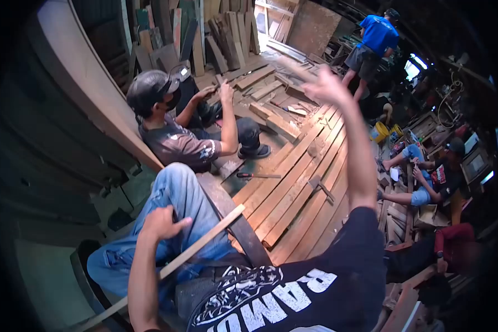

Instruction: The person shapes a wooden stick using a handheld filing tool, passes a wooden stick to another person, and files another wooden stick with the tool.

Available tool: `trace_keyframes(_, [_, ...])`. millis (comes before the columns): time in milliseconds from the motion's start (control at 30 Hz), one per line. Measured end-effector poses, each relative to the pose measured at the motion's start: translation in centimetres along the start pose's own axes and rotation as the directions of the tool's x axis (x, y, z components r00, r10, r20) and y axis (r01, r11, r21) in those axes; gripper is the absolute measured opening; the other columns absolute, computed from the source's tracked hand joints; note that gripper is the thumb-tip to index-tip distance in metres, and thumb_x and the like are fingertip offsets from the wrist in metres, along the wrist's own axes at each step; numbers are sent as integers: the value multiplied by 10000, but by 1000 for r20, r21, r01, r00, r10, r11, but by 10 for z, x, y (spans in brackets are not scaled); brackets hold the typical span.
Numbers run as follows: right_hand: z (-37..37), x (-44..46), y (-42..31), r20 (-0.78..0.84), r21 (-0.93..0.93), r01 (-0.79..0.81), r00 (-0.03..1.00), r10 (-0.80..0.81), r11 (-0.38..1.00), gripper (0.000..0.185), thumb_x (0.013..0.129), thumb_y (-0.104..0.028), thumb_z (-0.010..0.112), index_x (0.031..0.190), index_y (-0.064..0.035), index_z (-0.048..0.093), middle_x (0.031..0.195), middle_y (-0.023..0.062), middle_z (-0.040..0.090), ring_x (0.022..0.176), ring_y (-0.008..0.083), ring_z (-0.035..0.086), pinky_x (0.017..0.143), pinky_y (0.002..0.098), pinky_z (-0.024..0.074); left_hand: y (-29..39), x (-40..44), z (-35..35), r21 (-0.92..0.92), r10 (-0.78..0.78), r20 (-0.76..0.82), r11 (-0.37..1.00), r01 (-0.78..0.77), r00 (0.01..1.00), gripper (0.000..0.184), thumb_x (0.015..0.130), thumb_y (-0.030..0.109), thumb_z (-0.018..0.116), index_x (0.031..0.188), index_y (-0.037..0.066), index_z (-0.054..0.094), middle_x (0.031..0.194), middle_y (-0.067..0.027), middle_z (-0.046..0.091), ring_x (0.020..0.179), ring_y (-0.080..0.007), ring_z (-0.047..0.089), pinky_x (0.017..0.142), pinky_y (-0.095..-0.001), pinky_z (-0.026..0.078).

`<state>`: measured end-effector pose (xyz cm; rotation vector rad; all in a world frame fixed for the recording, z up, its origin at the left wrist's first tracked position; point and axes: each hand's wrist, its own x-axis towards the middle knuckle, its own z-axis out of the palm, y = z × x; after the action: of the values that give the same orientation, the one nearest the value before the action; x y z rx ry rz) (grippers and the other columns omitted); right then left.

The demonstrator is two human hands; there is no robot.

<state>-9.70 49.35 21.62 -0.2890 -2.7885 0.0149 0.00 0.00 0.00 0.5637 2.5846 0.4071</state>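
Observation:
My left hand (pixel 163 222) rests on the raised knee of my jeans (pixel 177 185), thumb apart and nothing visible in it. A long thin wooden strip (pixel 205 239) slants across my lap and passes by my left forearm. My right arm is raised, and my right hand (pixel 327 87) is smeared by motion over the far end of the boards. Beside its fingers is a blurred light-brown stick-like shape (pixel 293 68); whether the hand grips it cannot be made out. Long wooden boards (pixel 293 193) lie in front of me, with a dark clamp-like tool (pixel 321 189) on top.
A seated person in a cap (pixel 177 133) is close on the left, near a file-like tool (pixel 258 175). A person in blue (pixel 379 33) stands at the back. Other people sit at the right, near yellow buckets (pixel 379 133). Planks (pixel 227 41) lean at the back.

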Motion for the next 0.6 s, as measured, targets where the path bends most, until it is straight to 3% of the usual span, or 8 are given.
trace_keyframes(100, [-5,43,114,-105,-62,-391,918,384,918,696,836,-405,689,1240,101,435,979,248,667,691,291,697,517,398,544,-24,-19,-24,14,-37,-111,999,39,993,620,822,554,650,1021,-33,654,864,-229,683,849,-381,664,766,-456,513])
trace_keyframes(167, [-53,52,161,220,-30,-543,815,536,839,682,837,-379,696,1230,120,447,834,190,675,574,245,661,468,383,505,-11,-16,-17,-175,45,-221,981,-85,974,553,835,509,655,1007,-17,667,824,-193,691,819,-349,672,750,-431,518])
trace_keyframes(300, [-52,20,138,-98,45,-539,836,540,841,688,843,-347,697,1240,118,381,745,165,658,487,228,618,461,357,489,7,-14,-27,-235,116,-355,949,-208,928,416,848,409,678,968,10,689,768,-157,689,737,-303,677,691,-393,525])
trace_keyframes(333, [-28,11,141,-183,79,-389,900,397,918,680,845,-318,697,1235,117,350,792,190,657,507,208,624,483,334,496,11,-17,-30,-214,135,-391,949,-233,911,373,848,385,688,945,25,698,747,-149,684,693,-285,674,655,-377,523])
trace_keyframes(367, [-42,-28,79,14,162,-375,926,378,913,625,849,-286,698,1229,91,377,922,200,666,634,222,669,530,339,518,15,-20,-33,-217,127,-391,950,-226,912,373,848,385,688,945,25,698,747,-149,684,693,-285,674,655,-377,523])
trace_keyframes(400, [0,-35,94,-20,191,-243,968,251,951,730,818,-365,708,1336,42,392,1085,289,648,1041,375,648,847,434,526,19,-23,-36,-212,152,-410,943,-257,899,372,848,386,689,940,26,699,737,-145,681,685,-281,672,645,-375,523])
trace_keyframes(433, [23,-62,79,-80,268,68,996,-48,961,672,809,-335,729,1310,29,469,1109,267,651,1078,375,632,923,408,487,22,-25,-38,-209,171,-427,937,-281,888,371,847,388,690,935,27,699,727,-142,677,676,-277,670,635,-372,522])
trace_keyframes(600, [56,-211,-55,254,479,176,910,-327,860,590,857,-191,685,1397,-101,467,959,230,672,888,359,677,791,405,511,32,-30,-39,-82,328,-520,900,-428,789,315,826,338,731,868,33,669,731,-132,640,654,-278,636,610,-368,496])
